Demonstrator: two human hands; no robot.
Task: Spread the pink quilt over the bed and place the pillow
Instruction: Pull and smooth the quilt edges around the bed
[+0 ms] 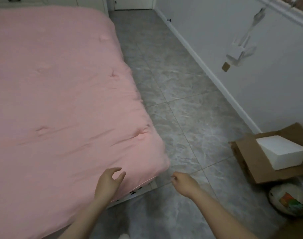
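Head view looks down on a pink quilt (61, 94) that fills the left and centre-left of the frame, lying flat across the bed with small tufted dimples on its surface; its near right corner reaches toward the lower centre, where a strip of white fabric with black spots (138, 191) shows beneath its edge. The left hand (110, 180) sits at the lower centre over that corner of the quilt, fingers loosely spread and relaxed, grasping nothing; whether it touches the fabric cannot be told. The right hand (183, 182) is just beside it to the right, over the grey marbled floor tiles (181, 104), its fingers curled inward with nothing visible in them. At the lower right of the frame a flattened cardboard box (247, 163) lies on the floor with a white foam block (281, 152) resting on it, and below it sits a round pale object with a colourful patch (288, 200). A white wall with a baseboard (207, 69) runs along the right side.
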